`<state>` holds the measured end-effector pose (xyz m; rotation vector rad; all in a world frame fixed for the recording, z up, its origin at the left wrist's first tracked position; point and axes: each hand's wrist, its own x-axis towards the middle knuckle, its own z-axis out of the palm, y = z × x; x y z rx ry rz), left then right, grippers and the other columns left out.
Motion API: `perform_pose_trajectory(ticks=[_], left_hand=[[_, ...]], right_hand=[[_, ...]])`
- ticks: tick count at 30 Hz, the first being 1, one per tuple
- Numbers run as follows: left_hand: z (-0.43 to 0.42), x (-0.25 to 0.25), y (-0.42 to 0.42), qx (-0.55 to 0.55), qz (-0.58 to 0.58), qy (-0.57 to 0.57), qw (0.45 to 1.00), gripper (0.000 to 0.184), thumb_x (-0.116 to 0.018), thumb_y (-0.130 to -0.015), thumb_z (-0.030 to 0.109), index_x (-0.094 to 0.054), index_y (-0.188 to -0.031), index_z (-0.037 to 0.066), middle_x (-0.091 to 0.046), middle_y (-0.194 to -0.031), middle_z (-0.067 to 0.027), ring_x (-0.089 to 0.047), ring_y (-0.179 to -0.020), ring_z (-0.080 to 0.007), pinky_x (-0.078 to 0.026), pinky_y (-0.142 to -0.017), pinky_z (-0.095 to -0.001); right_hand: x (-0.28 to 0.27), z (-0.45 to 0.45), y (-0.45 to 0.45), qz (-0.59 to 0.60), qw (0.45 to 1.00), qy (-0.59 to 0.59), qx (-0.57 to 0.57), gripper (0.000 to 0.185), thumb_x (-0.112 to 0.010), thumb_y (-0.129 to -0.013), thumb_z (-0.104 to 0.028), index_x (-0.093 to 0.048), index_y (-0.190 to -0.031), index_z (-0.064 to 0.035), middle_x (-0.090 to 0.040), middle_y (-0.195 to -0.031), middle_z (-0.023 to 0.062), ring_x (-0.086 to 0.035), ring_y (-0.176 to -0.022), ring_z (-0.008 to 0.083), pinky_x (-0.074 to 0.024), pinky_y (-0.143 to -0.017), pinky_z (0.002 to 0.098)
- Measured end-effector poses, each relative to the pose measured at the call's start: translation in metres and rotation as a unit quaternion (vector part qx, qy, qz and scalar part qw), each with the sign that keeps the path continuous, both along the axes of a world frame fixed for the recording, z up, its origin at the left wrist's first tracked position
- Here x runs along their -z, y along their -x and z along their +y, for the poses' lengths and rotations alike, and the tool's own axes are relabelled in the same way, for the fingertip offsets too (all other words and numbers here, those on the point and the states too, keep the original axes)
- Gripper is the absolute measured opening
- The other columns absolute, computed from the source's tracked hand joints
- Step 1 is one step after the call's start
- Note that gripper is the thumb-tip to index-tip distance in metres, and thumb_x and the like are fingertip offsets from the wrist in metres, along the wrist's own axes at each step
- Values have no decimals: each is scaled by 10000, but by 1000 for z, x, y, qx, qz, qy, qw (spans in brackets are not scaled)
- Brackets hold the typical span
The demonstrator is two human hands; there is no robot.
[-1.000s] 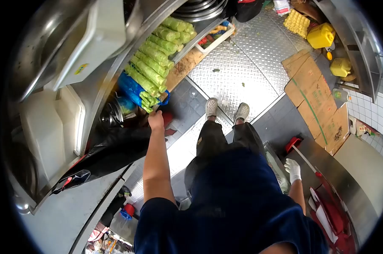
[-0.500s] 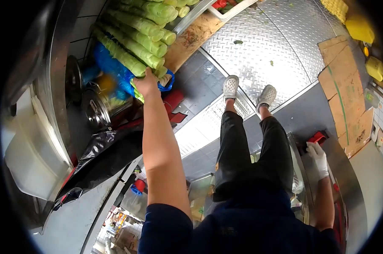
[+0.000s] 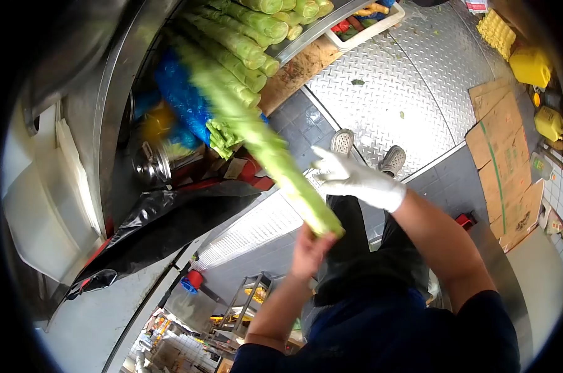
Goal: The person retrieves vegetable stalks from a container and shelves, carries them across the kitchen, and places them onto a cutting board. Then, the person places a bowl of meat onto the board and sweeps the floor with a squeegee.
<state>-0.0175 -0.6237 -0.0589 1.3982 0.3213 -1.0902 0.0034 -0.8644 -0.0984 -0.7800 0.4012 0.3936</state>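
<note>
My left hand [image 3: 310, 252], bare, grips the thick cut end of a long pale-green celtuce stalk [image 3: 275, 161]. The stalk slants up and left from my hand, its far part smeared by motion. My right hand [image 3: 359, 183] wears a white glove and reaches in just right of the stalk, fingers spread and holding nothing; whether a fingertip touches it I cannot tell. Beyond lies a pile of celtuce stalks [image 3: 247, 46], cut ends facing me. Beside the pile are a blue plastic bag [image 3: 180, 93] and a bunch of thin green stems [image 3: 222, 138].
A black plastic bag [image 3: 163, 227] hangs on the left near a metal pot lid [image 3: 152, 163]. At the top, a white tub [image 3: 390, 20] holds vegetables. Patterned metal flooring [image 3: 381, 81] lies ahead, with flattened cardboard [image 3: 502, 168] and yellow jugs [image 3: 530, 65] to the right.
My left hand has drawn one celtuce stalk off the pile and back towards my body. My gloved right hand has come from the far right to the stalk, its fingers spread.
</note>
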Motion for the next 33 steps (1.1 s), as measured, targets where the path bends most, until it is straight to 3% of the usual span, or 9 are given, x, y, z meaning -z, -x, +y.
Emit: perform_pose_trajectory(ticks=[3, 7, 9, 11, 12, 18, 21, 24, 33], left_hand=[[15, 8, -7, 300, -35, 76, 950, 549, -760, -931, 198, -548, -1384, -28, -608, -1322, -98, -604, -1167, -211, -461, -1043, -368], [-22, 37, -112, 124, -305, -256, 909, 418, -687, -985, 238, -599, -1284, -41, -699, -1109, -94, -651, -971, -165, -514, -873, -296], [-36, 93, -184, 6, -341, -186, 921, 401, -698, -962, 150, -531, -1252, -70, -661, -1040, -107, -646, -941, -171, -511, -830, -278], [-68, 115, -246, 14, -414, -233, 880, 732, -754, -894, 182, -367, -1465, -64, -523, -1333, -254, -631, -1110, -294, -514, -954, -367], [-81, 104, -265, 184, -550, -401, 710, 972, -809, -815, 263, -242, -1540, -51, -459, -1380, -330, -564, -1215, -406, -481, -1028, -463], [-118, 117, -307, 284, -476, -511, 657, 1151, -827, -741, 343, -124, -1566, -43, -510, -1294, -351, -512, -1229, -486, -454, -1060, -469], [-87, 153, -331, 181, -516, -437, 714, 1124, -793, -762, 329, -105, -1571, -39, -582, -1190, -288, -572, -1130, -447, -480, -1021, -452], [-42, 157, -365, -122, -250, -50, 959, 631, -650, -747, 166, -468, -1316, -40, -629, -1090, -213, -616, -1036, -373, -515, -942, -449], [16, 16, -140, -163, -88, 175, 967, 861, -759, -590, 77, -471, -1401, 51, -612, -1181, -137, -624, -1045, -276, -529, -889, -404]], right_hand=[[12, 17, 10, 90, 994, -67, -11, 607, -736, -872, -143, -459, -1395, -8, -628, -1093, 83, -650, -949, 188, -541, -841, 344], [2, -3, 54, 99, 988, -97, -65, 491, -692, -846, -82, -515, -1299, -23, -655, -1035, 89, -673, -879, 183, -555, -786, 329], [-4, -11, 73, 103, 983, -146, -38, 522, -673, -839, -48, -506, -1332, -1, -669, -1046, 98, -690, -878, 202, -556, -826, 332], [-5, -22, 81, 101, 984, -141, -41, 524, -643, -830, -24, -512, -1338, -12, -662, -1012, 101, -677, -846, 206, -551, -807, 327], [-2, -25, 87, 112, 982, -145, -32, 532, -677, -796, -74, -537, -1305, -6, -655, -978, 107, -663, -838, 214, -548, -794, 339], [5, -35, 101, 115, 983, -136, 54, 780, -792, -659, -317, -538, -1331, -13, -618, -1213, 144, -648, -1066, 297, -543, -912, 427], [-7, -35, 90, 81, 979, -148, 113, 910, -814, -648, -358, -482, -1431, -35, -517, -1422, 179, -535, -1289, 372, -465, -1048, 510], [-4, -32, 89, 43, 970, -167, 173, 1016, -837, -644, -395, -421, -1510, -67, -410, -1535, 219, -384, -1434, 423, -367, -1131, 576], [-7, -20, 39, -14, 939, -248, 239, 1270, -902, -656, -342, -103, -1629, -173, -168, -1649, 246, -208, -1507, 477, -238, -1186, 642]])
